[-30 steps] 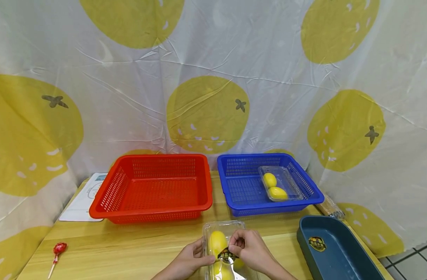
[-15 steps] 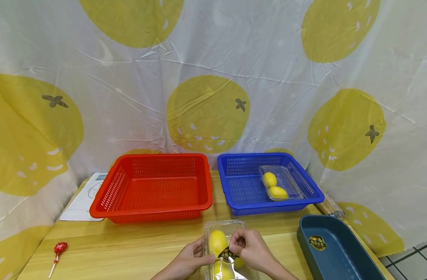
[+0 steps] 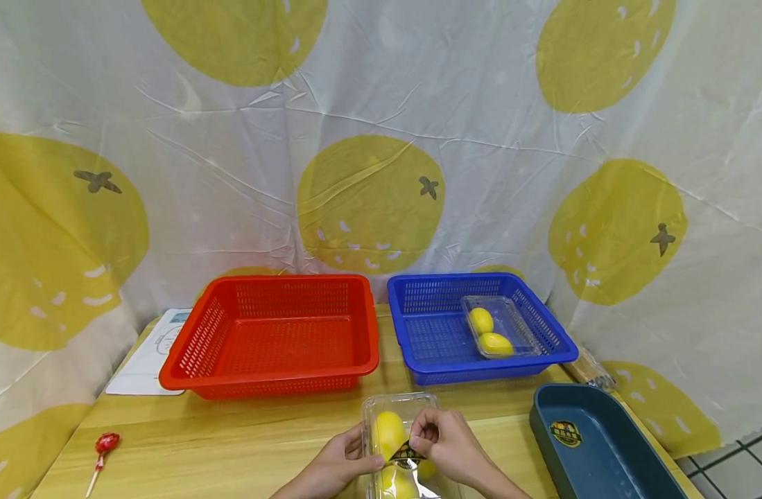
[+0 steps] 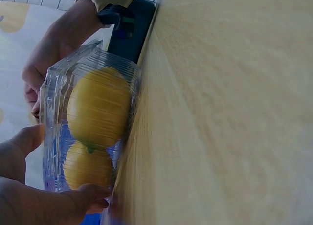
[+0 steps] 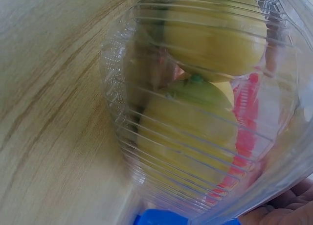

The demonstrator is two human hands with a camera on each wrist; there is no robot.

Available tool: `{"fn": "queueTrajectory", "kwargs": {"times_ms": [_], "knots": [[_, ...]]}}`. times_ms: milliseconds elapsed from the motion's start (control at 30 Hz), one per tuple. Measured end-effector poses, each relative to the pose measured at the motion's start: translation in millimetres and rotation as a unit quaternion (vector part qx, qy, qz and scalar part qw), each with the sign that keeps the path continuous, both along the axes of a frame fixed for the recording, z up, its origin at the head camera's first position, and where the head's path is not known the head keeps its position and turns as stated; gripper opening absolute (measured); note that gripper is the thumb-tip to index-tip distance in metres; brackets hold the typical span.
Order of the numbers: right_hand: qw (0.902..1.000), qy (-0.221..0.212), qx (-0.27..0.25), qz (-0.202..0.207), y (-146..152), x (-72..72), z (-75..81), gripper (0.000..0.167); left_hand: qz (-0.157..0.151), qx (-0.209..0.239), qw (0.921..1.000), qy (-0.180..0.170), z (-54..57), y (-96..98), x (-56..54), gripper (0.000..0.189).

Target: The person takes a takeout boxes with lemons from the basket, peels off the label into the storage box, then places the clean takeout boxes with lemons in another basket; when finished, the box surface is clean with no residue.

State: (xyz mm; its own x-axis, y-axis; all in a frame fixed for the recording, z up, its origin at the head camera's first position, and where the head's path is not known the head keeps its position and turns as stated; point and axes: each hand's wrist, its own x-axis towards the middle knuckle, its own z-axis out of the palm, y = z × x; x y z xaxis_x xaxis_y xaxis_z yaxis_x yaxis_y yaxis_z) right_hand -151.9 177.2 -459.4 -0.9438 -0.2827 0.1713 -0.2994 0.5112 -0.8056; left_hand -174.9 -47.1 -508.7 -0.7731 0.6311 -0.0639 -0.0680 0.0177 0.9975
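A clear plastic fruit box (image 3: pixel 401 402) with yellow lemons (image 3: pixel 390 431) inside rests on the table near its front edge. My left hand (image 3: pixel 333 463) grips the box's left side, thumb on the lid and fingers against the wall. A black and gold sticker (image 3: pixel 408 457) sits on the lid over the lemons. My right hand (image 3: pixel 446 443) pinches the sticker's upper right edge between thumb and fingers, and part of the sticker stands off the lid. In the left wrist view, the ribbed box wall shows two lemons (image 4: pixel 99 107) through it.
Behind stand a red basket (image 3: pixel 268 388) and a blue basket (image 3: pixel 480 374), the latter bearing another clear box (image 3: pixel 512 322) with two lemons. A dark teal tray (image 3: pixel 611 443) with a similar sticker (image 3: pixel 566 434) is at right. A lollipop (image 3: pixel 106 443) and a paper sheet (image 3: pixel 146 360) lie left.
Both hands and the box hold nearly the same place. The sticker's pinched upper part looks slightly more folded up than before.
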Motion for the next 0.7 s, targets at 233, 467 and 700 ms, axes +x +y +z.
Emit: {"fn": "queueTrajectory", "kwargs": {"times_ms": [233, 467, 700], "knots": [[1.0, -0.007, 0.006, -0.001, 1.7, 0.5, -1.3, 0.012, -0.002, -0.001, 1.0, 0.004, 0.7, -1.1, 1.1, 0.08], [0.9999, -0.012, -0.004, 0.003, 2.5, 1.0, -3.1, 0.011, -0.005, -0.002, 0.9999, -0.013, 0.3, -1.2, 0.3, 0.081], [0.9995, -0.025, -0.021, 0.0, 2.7, -0.5, -1.9, 0.007, -0.01, 0.005, 0.9999, -0.004, -0.2, -0.4, -0.4, 0.08]]}}
